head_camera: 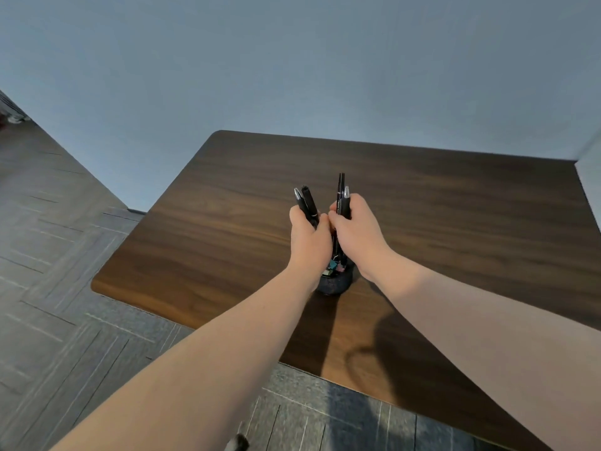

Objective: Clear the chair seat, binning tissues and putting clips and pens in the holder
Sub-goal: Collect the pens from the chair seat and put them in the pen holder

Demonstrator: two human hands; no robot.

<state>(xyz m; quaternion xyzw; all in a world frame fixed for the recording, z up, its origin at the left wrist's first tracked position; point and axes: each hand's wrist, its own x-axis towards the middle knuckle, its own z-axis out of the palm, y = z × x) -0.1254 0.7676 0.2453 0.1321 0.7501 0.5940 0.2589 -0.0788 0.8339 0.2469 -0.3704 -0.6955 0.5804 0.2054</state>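
A small dark speckled holder [335, 283] stands on the brown wooden table [227, 222]. Coloured clips [333, 267] show inside it, between my wrists. My left hand [309, 239] is closed around two black pens [306, 203] whose tips point up and slightly left. My right hand [356, 232] grips two more black pens [343, 196], held upright. Both hands are directly above the holder, thumbs almost touching. The lower ends of the pens are hidden behind my hands. The chair seat is out of view.
The table sits against a pale blue-grey wall [292, 76]. Grey patterned carpet tiles [58, 304] cover the floor to the left and in front. A dark object [237, 443] pokes in at the bottom edge.
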